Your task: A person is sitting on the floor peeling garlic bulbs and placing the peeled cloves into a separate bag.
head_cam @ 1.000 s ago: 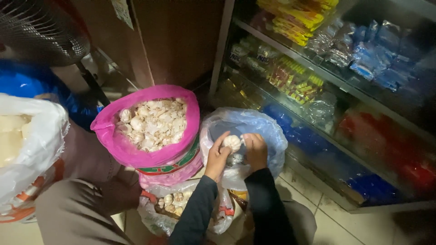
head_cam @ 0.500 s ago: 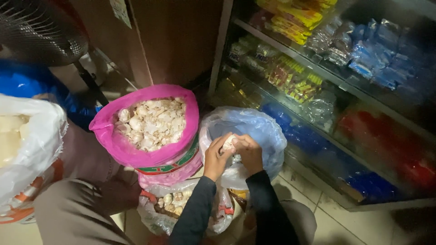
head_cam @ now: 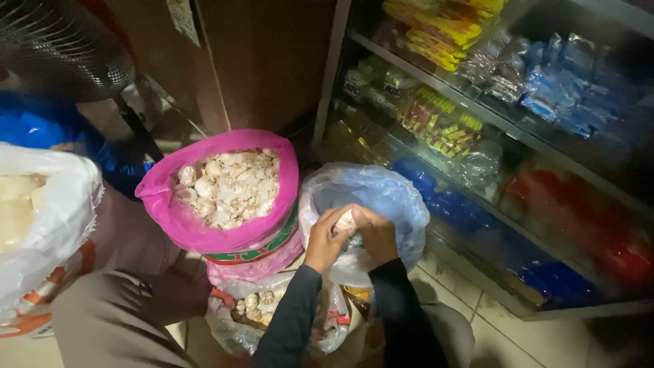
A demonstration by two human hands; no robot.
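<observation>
- Pale garlic bulb [head_cam: 345, 220] pinched between both hands, over the mouth of the blue plastic bag [head_cam: 388, 197].
- Left hand [head_cam: 327, 238]: fingers curled shut on the bulb from the left.
- Right hand [head_cam: 376, 235]: fingers closed on the same bulb from the right; the hands touch.
- Pink sack [head_cam: 204, 228] full of garlic, just left of the blue bag.
- Clear bag [head_cam: 238, 320] with more garlic on the floor, near side.
- White bag [head_cam: 61, 225] far left.
- Glass shelves [head_cam: 490, 123] of packets on the right.
</observation>
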